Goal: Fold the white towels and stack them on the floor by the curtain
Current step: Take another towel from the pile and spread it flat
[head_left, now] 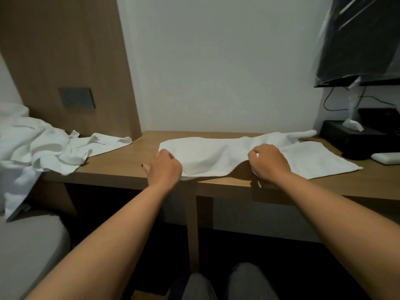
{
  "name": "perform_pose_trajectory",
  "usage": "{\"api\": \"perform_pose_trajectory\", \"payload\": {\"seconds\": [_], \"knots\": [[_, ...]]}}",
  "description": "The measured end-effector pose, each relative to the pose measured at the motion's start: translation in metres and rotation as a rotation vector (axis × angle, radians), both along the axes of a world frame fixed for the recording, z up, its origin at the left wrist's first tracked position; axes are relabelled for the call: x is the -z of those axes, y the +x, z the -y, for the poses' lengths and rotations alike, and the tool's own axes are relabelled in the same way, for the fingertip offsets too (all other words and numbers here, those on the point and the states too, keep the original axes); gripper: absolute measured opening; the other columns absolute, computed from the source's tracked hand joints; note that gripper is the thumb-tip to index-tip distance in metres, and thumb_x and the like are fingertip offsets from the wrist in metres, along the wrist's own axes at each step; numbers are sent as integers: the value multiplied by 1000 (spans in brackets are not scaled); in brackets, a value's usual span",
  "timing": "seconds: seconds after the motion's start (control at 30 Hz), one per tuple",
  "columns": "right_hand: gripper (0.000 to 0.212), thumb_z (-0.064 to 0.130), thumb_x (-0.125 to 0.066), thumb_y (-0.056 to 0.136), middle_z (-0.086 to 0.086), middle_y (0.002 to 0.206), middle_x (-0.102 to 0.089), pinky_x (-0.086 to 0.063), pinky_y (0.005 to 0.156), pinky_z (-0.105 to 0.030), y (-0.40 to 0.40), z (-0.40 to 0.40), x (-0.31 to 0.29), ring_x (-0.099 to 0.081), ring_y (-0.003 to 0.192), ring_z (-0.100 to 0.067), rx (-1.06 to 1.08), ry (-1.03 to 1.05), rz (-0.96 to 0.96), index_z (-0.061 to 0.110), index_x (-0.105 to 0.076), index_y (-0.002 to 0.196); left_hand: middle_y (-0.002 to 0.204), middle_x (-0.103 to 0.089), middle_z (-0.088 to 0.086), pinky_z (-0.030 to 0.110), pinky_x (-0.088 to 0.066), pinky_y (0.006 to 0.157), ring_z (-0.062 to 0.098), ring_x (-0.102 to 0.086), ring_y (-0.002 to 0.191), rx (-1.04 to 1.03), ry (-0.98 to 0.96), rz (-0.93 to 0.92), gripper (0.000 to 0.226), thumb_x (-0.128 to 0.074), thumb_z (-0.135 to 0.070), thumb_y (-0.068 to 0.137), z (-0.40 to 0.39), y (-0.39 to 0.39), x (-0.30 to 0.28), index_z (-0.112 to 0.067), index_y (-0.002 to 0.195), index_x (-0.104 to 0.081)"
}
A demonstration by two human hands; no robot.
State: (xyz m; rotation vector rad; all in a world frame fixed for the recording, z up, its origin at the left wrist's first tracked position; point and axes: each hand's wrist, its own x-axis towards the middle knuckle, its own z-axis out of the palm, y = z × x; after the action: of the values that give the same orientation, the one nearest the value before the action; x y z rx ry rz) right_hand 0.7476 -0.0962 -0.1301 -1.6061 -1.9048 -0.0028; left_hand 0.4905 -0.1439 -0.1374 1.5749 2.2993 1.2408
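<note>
towel (216, 154) lengthwise across desk (121, 167)

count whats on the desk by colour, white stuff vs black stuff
White: 4: towel gripped by left hand and right hand; towel beside it; crumpled towels, number unclear, counted as one; small white object
Black: 1: tissue box
Total: 5

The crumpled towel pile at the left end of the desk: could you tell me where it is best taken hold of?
Probably by the flat flap of the crumpled towel pile that lies spread toward the desk's middle. Come from the right, across the bare wood: that edge lies single-layered and exposed, while the rest is bunched and hangs over the end.
</note>
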Motion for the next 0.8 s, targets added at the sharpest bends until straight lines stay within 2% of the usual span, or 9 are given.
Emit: {"api": "perform_pose_trajectory", "payload": {"seconds": [0.07, 0.2, 0.3, 0.4, 0.47, 0.53, 0.6, 0.7, 0.8], "knots": [[36, 27, -40, 97, -10, 96, -66, -47, 70, -34, -8, -7, -4, -57, 84, -26, -14, 49, -24, 7, -67, 82, 117, -56, 4, 58, -11, 117, 26, -48, 113, 35, -40, -66, 26, -39, -12, 91, -6, 6, -3, -15, 111, -55], [28, 25, -46, 98, -8, 114, -65, -48, 78, -34, -23, -29, -15, -58, 98, -25, -38, 108, -86, 9, -68, 104, 131, -56, 8, 56, -16, 117, 30, -48, 124, 99, -174, -235, 35, -42, -19, 95, -32, 8, -8, -15, 129, -47], [26, 23, -51, 96, -5, 126, -62, -49, 89, -35, -36, -58, -15, -57, 110, -24, -90, -51, -18, 15, -67, 114, 140, -50, 12, 55, -20, 116, 34, -44, 131, 112, -354, -332, 42, -39, -30, 98, -63, -6, 2, -15, 138, -40], [32, 25, -51, 95, -5, 139, -53, -42, 102, -36, -54, -86, -16, -49, 125, -25, -170, -279, 103, 19, -62, 125, 147, -44, 14, 55, -28, 113, 39, -40, 133, 62, -710, -329, 63, -32, -53, 94, -94, -21, 12, -14, 142, -42], [41, 30, -44, 99, -9, 147, -45, -32, 110, -39, -69, -103, -13, -40, 134, -28, -201, -436, 284, 14, -53, 136, 149, -42, 14, 57, -24, 113, 40, -36, 136, 55, -889, -355, 74, -28, -63, 90, -106, -27, 11, -14, 142, -44], [53, 39, -31, 103, -10, 157, -29, -10, 120, -43, -85, -117, -3, -23, 146, -30, -216, -583, 431, 13, -34, 150, 153, -37, 12, 62, -12, 116, 41, -27, 141, 39, -944, -400, 77, -24, -67, 91, -113, -31, 6, -16, 147, -39], [66, 59, -21, 99, -11, 162, -13, 8, 118, -54, -100, -127, 12, -1, 150, -33, -228, -655, 503, 25, -17, 156, 157, -29, 11, 65, 1, 114, 43, -15, 145, 2, -963, -452, 74, -19, -65, 94, -112, -35, -3, -19, 151, -32], [80, 81, -16, 85, -12, 163, 4, 5, 114, -65, -123, -133, 30, 17, 146, -40, -230, -695, 491, 42, -2, 153, 157, -27, 13, 66, 2, 113, 43, -14, 145, -34, -938, -454, 65, -19, -49, 97, -125, -52, -9, -16, 151, -30], [83, 83, -12, 82, -10, 163, -7, -6, 114, -63, -142, -129, 19, -2, 148, -40, -246, -700, 537, 41, -9, 153, 154, -34, 14, 68, -1, 113, 43, -20, 144, -104, -983, -533, 66, -14, -48, 97, -136, -70, -10, -14, 149, -35]]}}
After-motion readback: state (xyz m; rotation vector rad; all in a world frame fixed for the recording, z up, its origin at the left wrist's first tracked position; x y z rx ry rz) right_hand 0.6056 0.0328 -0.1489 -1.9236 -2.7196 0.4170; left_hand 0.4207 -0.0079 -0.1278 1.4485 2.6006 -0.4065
